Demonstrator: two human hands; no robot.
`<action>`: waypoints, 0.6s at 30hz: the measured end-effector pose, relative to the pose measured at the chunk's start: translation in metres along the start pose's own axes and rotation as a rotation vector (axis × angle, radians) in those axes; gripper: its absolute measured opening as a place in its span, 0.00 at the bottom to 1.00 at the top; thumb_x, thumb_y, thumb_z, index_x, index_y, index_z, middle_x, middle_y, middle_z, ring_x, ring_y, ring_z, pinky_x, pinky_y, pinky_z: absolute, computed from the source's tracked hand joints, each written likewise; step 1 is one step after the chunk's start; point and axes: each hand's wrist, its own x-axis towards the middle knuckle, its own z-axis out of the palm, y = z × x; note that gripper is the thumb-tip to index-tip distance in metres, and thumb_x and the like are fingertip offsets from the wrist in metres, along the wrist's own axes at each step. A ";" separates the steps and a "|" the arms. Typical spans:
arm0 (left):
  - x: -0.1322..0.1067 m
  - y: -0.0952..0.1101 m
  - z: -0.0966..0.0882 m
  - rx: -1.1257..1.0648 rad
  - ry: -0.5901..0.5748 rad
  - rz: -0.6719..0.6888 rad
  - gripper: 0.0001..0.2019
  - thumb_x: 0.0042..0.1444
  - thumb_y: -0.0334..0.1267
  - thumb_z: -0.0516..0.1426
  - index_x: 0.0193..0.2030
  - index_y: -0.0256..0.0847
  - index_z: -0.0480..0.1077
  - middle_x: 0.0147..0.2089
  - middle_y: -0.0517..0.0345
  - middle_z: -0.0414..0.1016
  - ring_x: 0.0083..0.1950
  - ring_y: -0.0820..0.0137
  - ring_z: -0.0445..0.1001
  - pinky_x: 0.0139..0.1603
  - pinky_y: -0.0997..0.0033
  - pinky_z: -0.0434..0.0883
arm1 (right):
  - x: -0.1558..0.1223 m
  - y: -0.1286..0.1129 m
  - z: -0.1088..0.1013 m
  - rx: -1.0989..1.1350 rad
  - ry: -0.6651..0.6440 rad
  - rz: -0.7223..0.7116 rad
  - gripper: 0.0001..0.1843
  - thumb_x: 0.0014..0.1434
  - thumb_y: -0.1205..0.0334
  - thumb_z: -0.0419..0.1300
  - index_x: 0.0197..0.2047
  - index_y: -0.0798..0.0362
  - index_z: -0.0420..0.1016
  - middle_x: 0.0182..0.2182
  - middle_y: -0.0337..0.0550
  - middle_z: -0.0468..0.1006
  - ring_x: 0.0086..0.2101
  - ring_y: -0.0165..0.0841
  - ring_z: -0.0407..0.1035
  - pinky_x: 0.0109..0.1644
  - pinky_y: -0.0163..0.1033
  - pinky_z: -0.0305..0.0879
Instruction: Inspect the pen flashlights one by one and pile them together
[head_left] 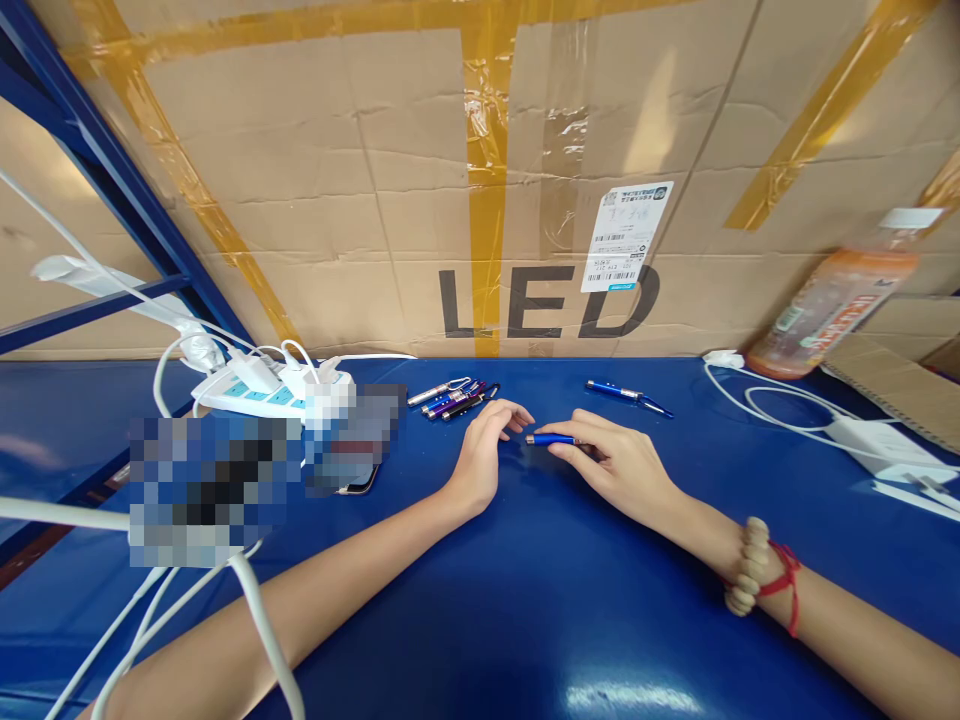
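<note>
My right hand (615, 462) rests on the blue table (525, 600) and pinches a small blue pen-shaped light (550, 439) between thumb and fingers, its tip pointing left. My left hand (486, 447) lies just left of it, fingers stretched toward the light's tip and holding nothing. A bunch of similar small lights (454, 397) in silver, purple and black lies just beyond my left hand. Another blue one (626, 395) lies alone beyond my right hand. A bead bracelet and a red cord are on my right wrist.
A white power strip (262, 392) with plugs and white cables sits at the left. A flattened cardboard box (480, 180) marked LED stands behind the table. An orange drink bottle (832, 300) leans at the right, near a white charger (877, 445) and cable.
</note>
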 end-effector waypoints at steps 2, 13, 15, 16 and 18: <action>0.000 0.000 0.000 0.006 0.003 0.008 0.15 0.58 0.38 0.41 0.31 0.40 0.66 0.37 0.56 0.69 0.41 0.67 0.68 0.42 0.70 0.64 | 0.000 0.000 0.000 -0.010 0.005 -0.005 0.17 0.62 0.50 0.49 0.45 0.43 0.76 0.28 0.37 0.73 0.22 0.24 0.65 0.28 0.30 0.60; 0.000 -0.001 -0.001 0.013 -0.001 0.007 0.15 0.57 0.39 0.41 0.31 0.40 0.66 0.37 0.56 0.69 0.39 0.67 0.67 0.41 0.70 0.63 | 0.001 0.000 0.001 -0.022 0.029 -0.001 0.16 0.62 0.52 0.50 0.42 0.46 0.76 0.29 0.38 0.74 0.23 0.25 0.66 0.27 0.31 0.60; 0.000 -0.001 -0.001 0.011 -0.001 0.006 0.15 0.57 0.39 0.41 0.31 0.40 0.66 0.37 0.56 0.69 0.40 0.67 0.67 0.41 0.70 0.63 | 0.001 0.001 0.002 -0.019 0.034 -0.007 0.16 0.62 0.51 0.50 0.42 0.47 0.76 0.29 0.38 0.75 0.24 0.25 0.66 0.27 0.31 0.60; 0.000 -0.001 -0.001 0.011 -0.001 0.006 0.15 0.57 0.39 0.41 0.31 0.40 0.66 0.37 0.55 0.69 0.40 0.67 0.67 0.41 0.70 0.63 | 0.000 0.001 0.002 -0.019 0.039 -0.010 0.16 0.62 0.51 0.50 0.42 0.47 0.76 0.30 0.38 0.75 0.23 0.26 0.66 0.27 0.31 0.60; 0.000 -0.002 -0.001 0.014 0.003 0.008 0.15 0.57 0.39 0.41 0.31 0.40 0.66 0.37 0.55 0.69 0.40 0.67 0.67 0.41 0.70 0.63 | 0.000 0.000 0.002 -0.018 0.048 -0.010 0.17 0.62 0.50 0.49 0.41 0.47 0.76 0.30 0.39 0.76 0.23 0.26 0.67 0.27 0.31 0.60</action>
